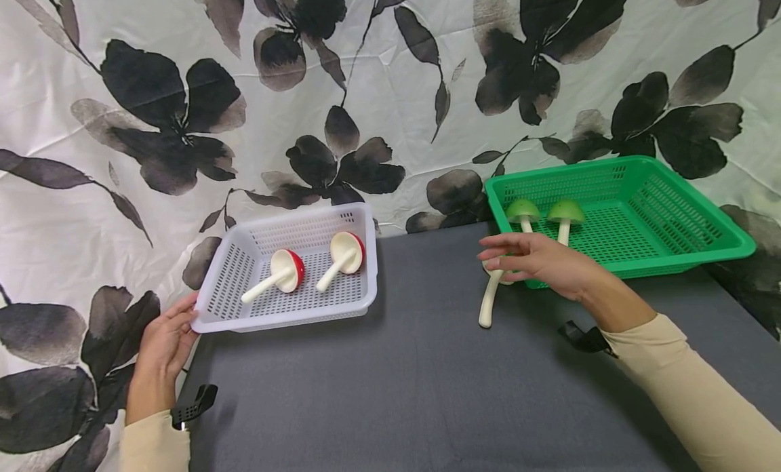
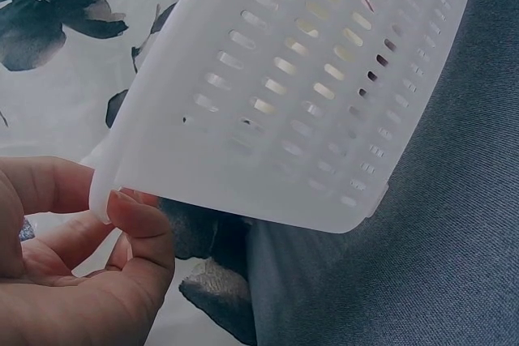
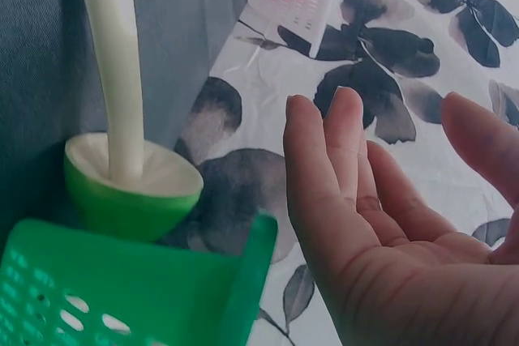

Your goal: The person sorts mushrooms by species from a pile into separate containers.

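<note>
At the left, my left hand [image 1: 165, 343] pinches the near-left corner of a white plastic basket [image 1: 287, 321] between thumb and fingers, clear in the left wrist view. Two toy mushrooms with red caps [image 1: 297, 271] and cream stems lie inside it. My right hand [image 1: 543, 262] hovers with fingers extended beside the green basket [image 1: 665, 260]. Below its fingers a green-capped mushroom [image 3: 130, 204] lies outside that basket, apart from the hand in the right wrist view; the hand hides most of its cap in the head view. Inside the green basket are two more green-capped mushrooms [image 1: 566, 212].
Dark grey cloth [image 1: 390, 390] covers the table. Behind it hangs a white curtain [image 1: 427, 106] with black flower prints, close to the back of both baskets. The white basket's left end reaches the table's left edge.
</note>
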The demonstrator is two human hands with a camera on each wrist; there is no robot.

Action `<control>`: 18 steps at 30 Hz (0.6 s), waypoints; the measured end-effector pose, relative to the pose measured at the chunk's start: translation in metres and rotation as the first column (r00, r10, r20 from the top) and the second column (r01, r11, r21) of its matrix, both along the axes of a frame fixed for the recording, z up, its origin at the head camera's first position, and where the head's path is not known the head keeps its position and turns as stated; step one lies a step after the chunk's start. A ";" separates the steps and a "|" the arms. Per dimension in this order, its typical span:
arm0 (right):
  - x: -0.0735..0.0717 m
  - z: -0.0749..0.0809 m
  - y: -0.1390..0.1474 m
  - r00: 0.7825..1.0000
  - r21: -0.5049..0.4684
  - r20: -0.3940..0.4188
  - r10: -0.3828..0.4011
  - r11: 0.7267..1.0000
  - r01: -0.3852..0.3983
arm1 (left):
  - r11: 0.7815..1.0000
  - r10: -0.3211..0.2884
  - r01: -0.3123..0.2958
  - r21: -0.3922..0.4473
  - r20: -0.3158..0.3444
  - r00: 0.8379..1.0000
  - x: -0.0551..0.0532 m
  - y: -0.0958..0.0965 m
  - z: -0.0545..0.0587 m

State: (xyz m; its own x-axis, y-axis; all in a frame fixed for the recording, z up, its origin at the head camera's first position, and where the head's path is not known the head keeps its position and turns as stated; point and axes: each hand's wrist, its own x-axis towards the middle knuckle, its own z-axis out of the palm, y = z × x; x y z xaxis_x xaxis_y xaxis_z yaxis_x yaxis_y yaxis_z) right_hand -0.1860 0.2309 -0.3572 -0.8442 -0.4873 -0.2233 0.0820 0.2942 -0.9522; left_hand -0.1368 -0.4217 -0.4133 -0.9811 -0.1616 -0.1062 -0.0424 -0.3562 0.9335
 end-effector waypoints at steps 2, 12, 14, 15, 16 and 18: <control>0.001 -0.002 -0.003 1.000 0.007 0.003 0.004 1.000 -0.004 | 1.000 0.001 -0.001 -0.004 0.004 1.000 0.000 0.000 0.000; 0.004 -0.014 -0.012 0.999 0.025 -0.016 0.052 0.998 -0.052 | 1.000 0.004 -0.004 0.006 0.007 1.000 -0.001 0.000 0.001; 0.004 -0.018 -0.014 0.998 0.022 -0.016 0.061 0.998 -0.061 | 1.000 0.003 -0.003 0.007 0.007 1.000 0.000 0.000 0.001; 0.004 -0.020 -0.014 0.998 0.027 -0.015 0.060 0.998 -0.060 | 1.000 0.002 -0.003 0.009 0.007 1.000 0.000 0.000 0.001; 0.005 -0.022 -0.015 0.998 0.025 -0.015 0.063 0.998 -0.063 | 1.000 0.002 -0.002 0.010 0.007 1.000 0.000 0.000 0.001; 0.005 -0.026 -0.016 0.998 0.031 -0.018 0.062 0.998 -0.062 | 1.000 0.002 -0.002 0.012 0.005 1.000 0.000 0.000 0.001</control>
State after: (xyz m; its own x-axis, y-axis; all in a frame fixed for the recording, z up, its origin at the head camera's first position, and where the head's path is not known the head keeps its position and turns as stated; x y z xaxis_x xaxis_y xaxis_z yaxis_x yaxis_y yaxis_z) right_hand -0.1807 0.2153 -0.3835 -0.8167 -0.5320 -0.2235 0.0452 0.3271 -0.9439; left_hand -0.1365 -0.4215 -0.4120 -0.9803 -0.1619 -0.1130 -0.0463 -0.3675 0.9289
